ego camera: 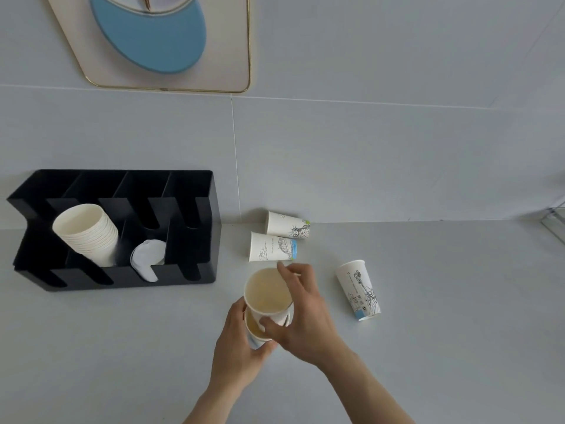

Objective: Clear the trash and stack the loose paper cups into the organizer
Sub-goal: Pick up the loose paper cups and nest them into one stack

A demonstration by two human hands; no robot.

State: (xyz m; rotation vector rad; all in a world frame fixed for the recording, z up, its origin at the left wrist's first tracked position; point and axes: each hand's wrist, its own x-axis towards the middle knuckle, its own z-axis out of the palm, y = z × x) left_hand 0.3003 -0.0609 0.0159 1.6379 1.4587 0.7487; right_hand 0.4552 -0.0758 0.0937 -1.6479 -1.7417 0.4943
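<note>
My right hand grips a white paper cup by its wall, mouth up, its base just inside a second cup that my left hand holds from below. Two printed cups lie on their sides by the wall: one behind, one in front. A third printed cup lies tipped to the right of my hands. The black organizer stands at the left with a stack of plain cups and white lids in its slots.
The grey counter meets a grey tiled wall behind. A gold-framed picture hangs above the organizer. A clear object pokes in at the right edge.
</note>
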